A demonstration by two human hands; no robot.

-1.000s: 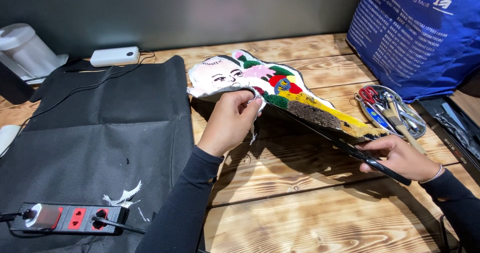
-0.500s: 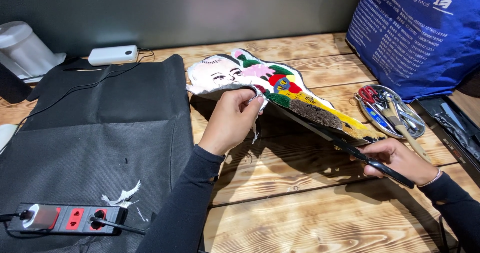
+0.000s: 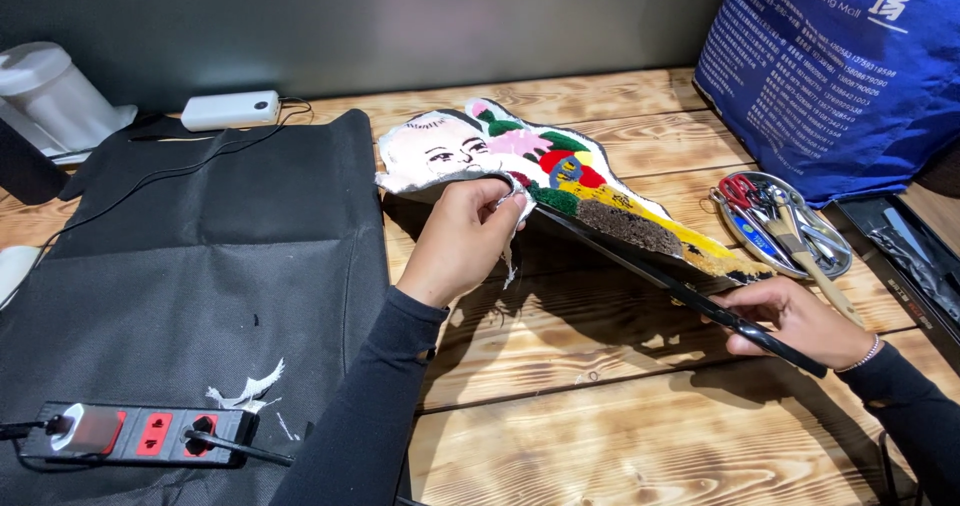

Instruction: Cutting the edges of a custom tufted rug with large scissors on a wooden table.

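Mid-trim, seemingly: the left hand [image 3: 462, 241] pinches the pale backing edge of a colourful tufted figure piece [image 3: 560, 181] held tilted above the wooden table [image 3: 600, 406], while the right hand [image 3: 800, 318] is wrapped around long black scissors [image 3: 690, 291] running beneath it. Blade tips are hidden, so the next cut needs careful edge-following.

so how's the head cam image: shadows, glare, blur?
Head view: sharp, no motion blur on the left hand or right hand; hard shadows fall on the table under the tufted piece; mild glare on the metal tray; back wall dim.
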